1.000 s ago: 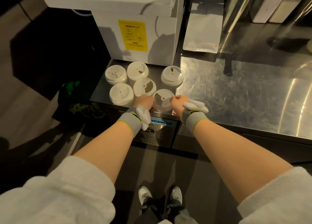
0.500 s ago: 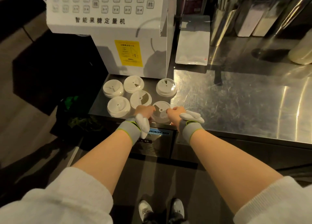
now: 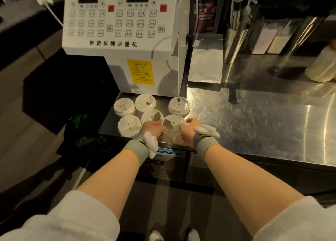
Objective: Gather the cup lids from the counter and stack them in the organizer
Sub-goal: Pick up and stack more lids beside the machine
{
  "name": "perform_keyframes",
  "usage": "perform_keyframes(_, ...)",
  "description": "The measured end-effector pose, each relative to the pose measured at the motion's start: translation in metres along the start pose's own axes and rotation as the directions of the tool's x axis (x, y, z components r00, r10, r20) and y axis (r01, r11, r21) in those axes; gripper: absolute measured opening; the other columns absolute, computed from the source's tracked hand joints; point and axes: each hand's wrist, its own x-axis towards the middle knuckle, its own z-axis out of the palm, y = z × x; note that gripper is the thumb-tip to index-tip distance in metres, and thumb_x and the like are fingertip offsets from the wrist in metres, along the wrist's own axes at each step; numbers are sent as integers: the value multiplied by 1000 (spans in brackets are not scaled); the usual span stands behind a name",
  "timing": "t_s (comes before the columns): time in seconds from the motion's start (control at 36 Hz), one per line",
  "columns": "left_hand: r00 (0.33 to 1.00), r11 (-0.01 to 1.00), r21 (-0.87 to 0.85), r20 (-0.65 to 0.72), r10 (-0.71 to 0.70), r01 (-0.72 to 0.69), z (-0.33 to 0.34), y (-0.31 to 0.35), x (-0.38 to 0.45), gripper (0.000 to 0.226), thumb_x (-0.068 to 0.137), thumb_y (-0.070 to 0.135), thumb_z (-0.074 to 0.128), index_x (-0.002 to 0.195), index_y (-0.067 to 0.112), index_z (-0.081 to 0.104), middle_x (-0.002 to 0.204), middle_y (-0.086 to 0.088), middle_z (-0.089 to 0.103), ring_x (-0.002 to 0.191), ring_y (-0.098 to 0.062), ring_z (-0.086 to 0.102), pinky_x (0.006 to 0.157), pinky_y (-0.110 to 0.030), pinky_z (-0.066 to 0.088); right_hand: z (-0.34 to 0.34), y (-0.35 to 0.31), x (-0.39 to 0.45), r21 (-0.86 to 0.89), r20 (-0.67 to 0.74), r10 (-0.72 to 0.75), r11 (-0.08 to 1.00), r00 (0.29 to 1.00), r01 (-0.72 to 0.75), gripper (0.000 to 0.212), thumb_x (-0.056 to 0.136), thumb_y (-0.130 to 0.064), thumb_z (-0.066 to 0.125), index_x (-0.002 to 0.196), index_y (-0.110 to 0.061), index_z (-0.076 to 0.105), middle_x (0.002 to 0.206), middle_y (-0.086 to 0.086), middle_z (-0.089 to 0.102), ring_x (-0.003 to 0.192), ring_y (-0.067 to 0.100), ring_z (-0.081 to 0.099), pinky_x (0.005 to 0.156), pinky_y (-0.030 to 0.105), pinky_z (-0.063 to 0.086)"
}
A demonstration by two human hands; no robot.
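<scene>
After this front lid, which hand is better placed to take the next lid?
The left hand, probably. Both hands grip the front lid, but the left one lies right beside the middle lid and the front-left lid. The right hand is only near the back-right lid.

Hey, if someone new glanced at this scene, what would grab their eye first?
Six white lids clustered at the steel counter's left end, with the left hand and right hand gripping the nearest lid. Behind them stands a white machine with button rows and a yellow label.
</scene>
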Motion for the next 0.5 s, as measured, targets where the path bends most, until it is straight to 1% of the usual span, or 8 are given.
perform_keyframes(0.06, 1000, 1000, -5, -11, 11, -12, -3, 1, 0, 47, 87, 5, 61, 133, 4, 52, 113, -21, 63, 79, -23, 57, 75, -32, 51, 2, -4, -2, 23, -5, -12, 1000, 1000, 12, 41, 88, -19, 53, 125, -10, 38, 120, 21, 53, 109, 38, 55, 96, 50, 49)
perform_keyframes(0.14, 999, 1000, -2, -26, 19, -19, -11, 0, 2, 44, 86, 6, 61, 130, 4, 54, 98, -16, 62, 63, -18, 53, 62, -28, 47, 6, -8, -5, 50, 13, -22, 999, 1000, 21, 39, 91, -19, 51, 125, -6, 39, 122, 23, 54, 112, 39, 55, 96, 48, 48)
perform_keyframes(0.22, 999, 999, 5, -29, 43, -42, -17, -3, 5, 42, 85, 10, 63, 127, 5, 59, 111, -24, 67, 82, -25, 58, 79, -36, 51, 12, -13, -8, 64, 7, -31, 997, 1000, 30, 36, 92, -15, 50, 124, 0, 41, 124, 25, 54, 114, 39, 55, 97, 47, 45)
perform_keyframes(0.28, 998, 999, 15, -49, 42, -41, -22, -6, 9, 40, 85, 12, 63, 125, 7, 61, 112, -20, 67, 90, -27, 60, 89, -37, 52, 17, -18, -9, 100, -11, -5, 995, 1000, 6, 36, 94, -12, 48, 126, 4, 41, 127, 26, 53, 118, 40, 52, 101, 47, 44)
perform_keyframes(0.36, 997, 999, 18, -73, 36, -35, -30, -9, 12, 32, 87, 9, 59, 118, 8, 65, 105, -19, 67, 87, -27, 59, 86, -38, 53, 26, -18, -7, 20, 44, -47, 999, 998, 46, 38, 93, -11, 48, 127, 4, 42, 126, 27, 54, 115, 43, 54, 100, 52, 44)
perform_keyframes(0.39, 996, 999, 27, -77, 44, -42, -32, -11, 12, 27, 87, 9, 58, 112, 9, 67, 102, -20, 67, 84, -26, 57, 79, -36, 53, 30, -17, -7, 0, 50, -59, 998, 997, 59, 39, 91, -11, 49, 127, 3, 43, 124, 27, 55, 113, 43, 55, 98, 53, 46)
perform_keyframes(0.44, 995, 996, 57, -76, 66, -61, -38, -15, 15, 16, 88, 8, 55, 83, 15, 68, 88, -20, 64, 76, -27, 55, 70, -33, 48, 41, -16, -6, -18, 47, -60, 998, 997, 61, 37, 89, -14, 49, 124, 0, 45, 120, 25, 57, 109, 42, 57, 94, 52, 49)
perform_keyframes(0.5, 993, 994, 77, -82, 82, -76, -39, -19, 19, 29, 87, 8, 53, 63, 22, 58, 70, -14, 59, 70, -27, 53, 68, -34, 45, 48, -13, -5, -25, 7, -74, 997, 997, 74, 34, 87, -21, 51, 118, -5, 47, 112, 20, 58, 102, 38, 60, 90, 50, 52)
